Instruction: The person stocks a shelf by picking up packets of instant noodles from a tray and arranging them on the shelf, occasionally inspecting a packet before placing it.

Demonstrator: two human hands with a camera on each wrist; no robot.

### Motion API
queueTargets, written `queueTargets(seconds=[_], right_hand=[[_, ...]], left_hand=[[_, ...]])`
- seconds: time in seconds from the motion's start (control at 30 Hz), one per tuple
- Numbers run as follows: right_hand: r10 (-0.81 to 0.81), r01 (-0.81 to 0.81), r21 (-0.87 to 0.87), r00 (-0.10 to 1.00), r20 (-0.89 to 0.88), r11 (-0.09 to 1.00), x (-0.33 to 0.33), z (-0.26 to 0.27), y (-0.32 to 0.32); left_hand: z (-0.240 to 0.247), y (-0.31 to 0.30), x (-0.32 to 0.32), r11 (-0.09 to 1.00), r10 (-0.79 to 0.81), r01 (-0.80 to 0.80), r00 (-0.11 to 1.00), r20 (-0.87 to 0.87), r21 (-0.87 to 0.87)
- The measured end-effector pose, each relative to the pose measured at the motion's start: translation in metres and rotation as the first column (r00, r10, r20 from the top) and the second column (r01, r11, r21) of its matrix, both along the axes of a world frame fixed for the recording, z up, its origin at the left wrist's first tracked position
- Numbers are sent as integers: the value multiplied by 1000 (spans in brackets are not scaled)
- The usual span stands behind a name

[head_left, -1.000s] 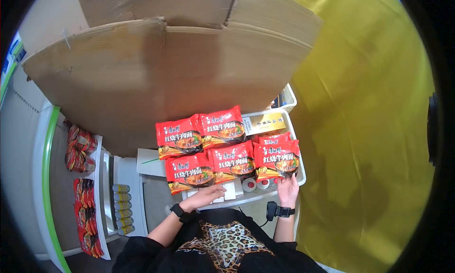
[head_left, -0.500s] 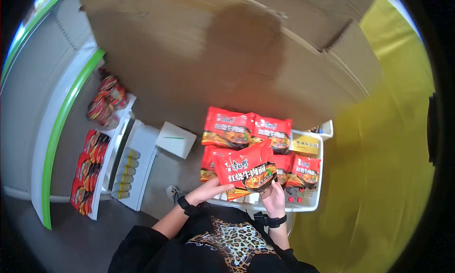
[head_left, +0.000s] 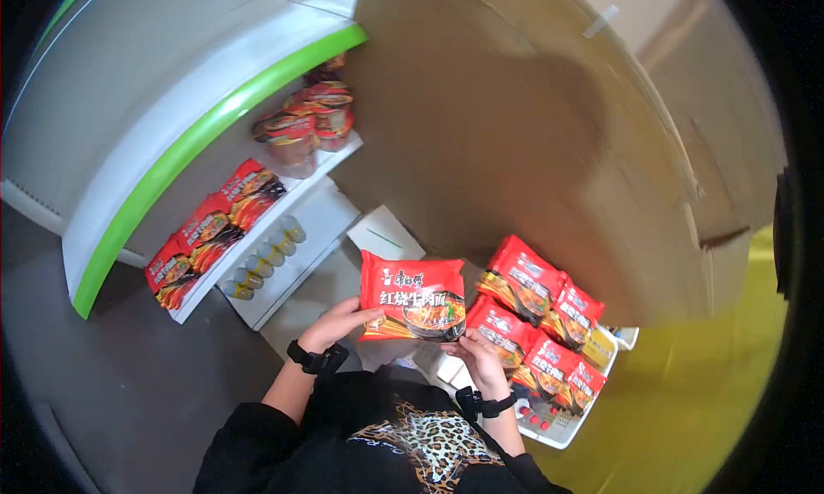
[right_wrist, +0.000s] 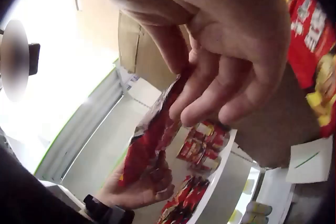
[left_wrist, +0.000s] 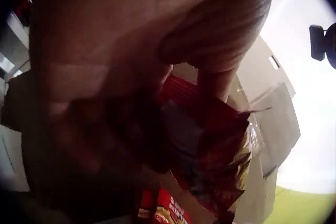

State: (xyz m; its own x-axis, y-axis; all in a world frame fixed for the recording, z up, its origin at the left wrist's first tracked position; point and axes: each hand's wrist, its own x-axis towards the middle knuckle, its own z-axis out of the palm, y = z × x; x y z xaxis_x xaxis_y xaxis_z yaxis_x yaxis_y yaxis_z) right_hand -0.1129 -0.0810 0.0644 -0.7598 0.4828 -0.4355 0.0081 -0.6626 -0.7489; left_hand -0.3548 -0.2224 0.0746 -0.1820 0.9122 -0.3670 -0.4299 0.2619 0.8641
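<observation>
Shelf (head_left: 215, 133) at upper left; holding noodle packet (head_left: 412, 292) up mid-frame, bottom corners pinched with left hand (head_left: 337, 324) and right hand (head_left: 481, 361).

Upper left: white shelving unit (head_left: 112, 108) with a green edge strip (head_left: 215, 129). On its shelves are stacked bowl cups (head_left: 300, 129) and red packets (head_left: 210, 228), with a row of small bottles (head_left: 262, 266) on the ledge below. Dark grey floor (head_left: 120, 391) lower left. Large brown cardboard sheet (head_left: 532, 142) fills centre and upper right. Yellow covering (head_left: 712, 382) lower right. White basket (head_left: 558, 438) bottom right of centre. Small white box (head_left: 388, 234) by the shelf foot. Light even, and bright white in the wrist views.
</observation>
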Motion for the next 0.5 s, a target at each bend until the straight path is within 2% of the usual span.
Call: queueTargets(seconds=[0.1, 0.2, 0.27, 0.33, 0.4, 0.43, 0.5], right_hand=[[67, -63, -45, 994, 82, 997, -52, -4, -11], [133, -125, -111, 989, 68, 986, -113, 0, -23], [163, -155, -144, 986, 44, 977, -154, -12, -29], [189, -182, -180, 982, 25, 967, -196, -22, -36], [237, -228, -120, 969, 74, 966, -241, -25, -45], [236, -226, -124, 969, 72, 966, -263, -28, -50], [203, -196, -194, 979, 17, 961, -302, -32, -62]], left_hand=[[-5, -28, -40, 998, 59, -59, 998, -9, 9], [-6, -53, -81, 989, 148, -149, 988, -52, -20], [-25, -73, -110, 958, 287, -284, 955, 78, -43], [-30, -91, -136, 944, 331, -328, 940, 82, -44], [-27, -108, -159, 874, 485, -482, 861, 153, -57], [-31, -116, -172, 863, 500, -502, 838, 218, -49], [-39, -127, -197, 838, 538, -543, 810, 232, -49]])
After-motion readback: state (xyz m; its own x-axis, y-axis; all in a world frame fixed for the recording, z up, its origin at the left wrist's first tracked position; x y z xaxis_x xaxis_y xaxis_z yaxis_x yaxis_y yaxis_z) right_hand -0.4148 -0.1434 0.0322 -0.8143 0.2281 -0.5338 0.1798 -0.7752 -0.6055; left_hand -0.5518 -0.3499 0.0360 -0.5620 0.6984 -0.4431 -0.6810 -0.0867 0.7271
